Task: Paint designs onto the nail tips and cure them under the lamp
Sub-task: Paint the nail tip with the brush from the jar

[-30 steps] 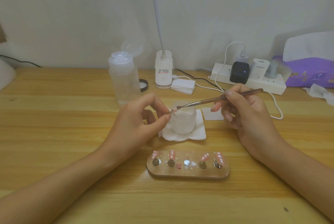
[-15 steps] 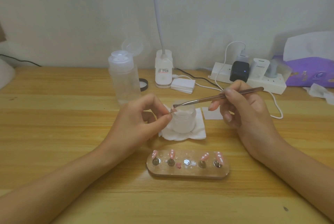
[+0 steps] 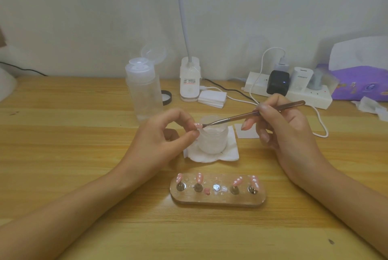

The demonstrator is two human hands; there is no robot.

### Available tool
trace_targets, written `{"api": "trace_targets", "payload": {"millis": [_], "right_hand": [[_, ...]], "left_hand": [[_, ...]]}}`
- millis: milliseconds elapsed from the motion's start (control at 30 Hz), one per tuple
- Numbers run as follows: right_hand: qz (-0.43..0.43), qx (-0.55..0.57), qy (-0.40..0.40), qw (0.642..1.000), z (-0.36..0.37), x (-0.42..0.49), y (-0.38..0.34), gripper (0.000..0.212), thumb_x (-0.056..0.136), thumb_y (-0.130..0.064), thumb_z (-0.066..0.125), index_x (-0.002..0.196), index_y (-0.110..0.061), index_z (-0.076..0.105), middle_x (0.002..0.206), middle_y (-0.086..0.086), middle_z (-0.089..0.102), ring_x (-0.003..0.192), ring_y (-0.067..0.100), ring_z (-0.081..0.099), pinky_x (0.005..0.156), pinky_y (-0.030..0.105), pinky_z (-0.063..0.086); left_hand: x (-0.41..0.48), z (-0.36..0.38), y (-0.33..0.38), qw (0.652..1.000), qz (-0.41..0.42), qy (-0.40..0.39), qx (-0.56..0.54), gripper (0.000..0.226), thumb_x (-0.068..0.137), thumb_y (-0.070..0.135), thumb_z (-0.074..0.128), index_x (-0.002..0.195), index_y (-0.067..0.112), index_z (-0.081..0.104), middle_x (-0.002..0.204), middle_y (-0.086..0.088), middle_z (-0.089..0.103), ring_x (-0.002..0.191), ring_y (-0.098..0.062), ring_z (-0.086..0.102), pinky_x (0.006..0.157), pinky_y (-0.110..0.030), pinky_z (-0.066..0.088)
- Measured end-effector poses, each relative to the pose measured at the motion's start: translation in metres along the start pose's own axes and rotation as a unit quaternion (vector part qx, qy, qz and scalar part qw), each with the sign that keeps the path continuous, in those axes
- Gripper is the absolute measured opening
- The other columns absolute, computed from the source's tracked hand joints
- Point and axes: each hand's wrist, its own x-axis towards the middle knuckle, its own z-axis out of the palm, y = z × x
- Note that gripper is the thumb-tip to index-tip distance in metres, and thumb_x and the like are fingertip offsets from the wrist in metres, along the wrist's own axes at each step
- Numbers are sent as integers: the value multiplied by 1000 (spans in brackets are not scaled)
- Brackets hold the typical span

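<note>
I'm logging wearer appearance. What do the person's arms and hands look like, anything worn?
Both forearms are bare to the frame edge: no sleeves. The left hand and right hand show no gloves, rings, watch or bracelet. The right hand's nails are longish.

The pale wooden counter (image 3: 63, 155) shows straight grain and a smooth, matt face. Near the wrists, the oblong brown wooden holder (image 3: 218, 201) has a glossy top set with round shiny metal studs (image 3: 216, 187). Its pink plastic-looking nail tips (image 3: 237, 181) are glossy, like the small pink nail tip (image 3: 197, 126) pinched in the left hand (image 3: 159, 142). The thin rod-shaped metal tool (image 3: 241, 116) in the right hand (image 3: 287, 131) is polished, with a coppery sheen. Under its tip, the frosted translucent jar (image 3: 214, 140) is matt; glass or plastic, I cannot tell. It sits on a soft white paper pad (image 3: 231, 155). Beyond the left hand, the tall translucent plastic bottle (image 3: 144, 94) is smooth and cloudy.
</note>
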Motion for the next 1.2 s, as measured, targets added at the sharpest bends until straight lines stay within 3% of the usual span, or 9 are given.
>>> {"api": "trace_targets", "payload": {"millis": [100, 200, 267, 433, 600, 800, 967, 1133, 1200], "right_hand": [[1, 13, 20, 1000, -2, 1, 0, 19, 101, -18, 50, 82, -19, 48, 70, 7, 71, 47, 9, 39, 42, 18, 27], [-15, 22, 5, 1000, -1, 0, -1, 21, 102, -20, 50, 81, -21, 49, 72, 5, 71, 48, 9, 40, 42, 16, 30], [-5, 7, -3, 1000, -1, -1, -1, 19, 101, -23, 51, 82, -20, 48, 74, 6, 72, 48, 10, 40, 42, 17, 28], [18, 5, 27, 999, -1, 1, 0, 17, 101, -19, 51, 84, -18, 48, 72, 7, 72, 47, 9, 40, 41, 18, 27], [-4, 22, -6, 1000, 0, -1, -2, 17, 92, -32, 56, 81, -21, 49, 74, 6, 72, 48, 9, 42, 41, 18, 28], [22, 20, 27, 999, -1, 1, 0, 20, 101, -17, 50, 81, -19, 49, 70, 7, 71, 47, 9, 39, 41, 17, 27], [1, 16, -4, 1000, 1, -1, -4, 19, 89, -34, 57, 82, -19, 48, 75, 7, 73, 48, 9, 40, 42, 18, 26], [12, 5, 18, 1000, -1, 0, 0, 20, 100, -17, 51, 81, -18, 47, 70, 8, 71, 47, 10, 37, 41, 19, 26], [0, 15, 19, 1000, 0, 1, -1, 20, 100, -19, 51, 80, -19, 48, 71, 7, 71, 48, 9, 40, 42, 18, 28]], "left_hand": [[1, -1, 0, 1000, -21, 7, -22, 9, 87, 19, 74, 82, 19, 66, 62, 22, 64, 39, -1, 44, 40, -12, 32], [2, -2, 2, 999, -30, 7, -40, 15, 78, 37, 75, 79, 24, 69, 85, 13, 75, 43, -1, 43, 41, -14, 33], [1, -2, 2, 998, -33, 9, -52, 18, 73, 42, 74, 78, 25, 70, 77, 15, 73, 43, 0, 42, 42, -11, 33], [2, -2, 0, 997, -34, 10, -65, 16, 72, 41, 75, 76, 27, 71, 81, 5, 74, 47, 1, 49, 46, -6, 34], [2, -1, 1, 997, -27, 8, -77, 12, 72, 38, 75, 72, 27, 69, 79, 2, 74, 46, 2, 50, 45, -5, 34], [2, -1, 3, 996, -23, 6, -88, 12, 73, 35, 75, 70, 26, 68, 74, 3, 73, 43, 2, 49, 44, -5, 34], [2, -1, 5, 996, -12, 10, -85, 20, 72, 35, 75, 73, 17, 67, 71, 7, 70, 41, 1, 45, 44, -5, 32], [1, -1, 4, 996, -10, 9, -86, 19, 74, 32, 74, 73, 16, 66, 66, 10, 69, 41, 2, 45, 44, -6, 32], [1, -1, 3, 996, -7, 7, -85, 18, 74, 32, 75, 74, 16, 66, 66, 11, 68, 41, 2, 44, 44, -5, 33]]}}
